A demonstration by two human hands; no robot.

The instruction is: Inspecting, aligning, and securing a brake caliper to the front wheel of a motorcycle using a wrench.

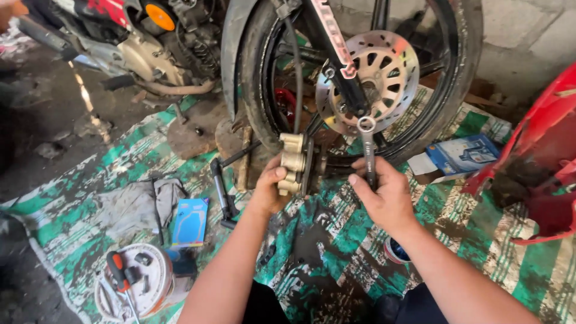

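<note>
1. Caliper (293,163) sat in my left hand (270,189), fingers wrapped shut round its gold body, held up just beside the front wheel's tyre (255,96) so its hose (297,78) stayed slack.
2. My right hand (387,198) was closed on a ring spanner (367,150), its ring end up against the brake disc (375,75) by the fork leg, where the mounting bolts were (I reckon).
3. Screwdriver (118,270) lay in a tub on the green mat (336,240), well apart.

Green-and-white striped mat (336,240) on dirt floor (48,120), blue box (462,153), blue packet (190,221), grey rag (135,204)
</note>
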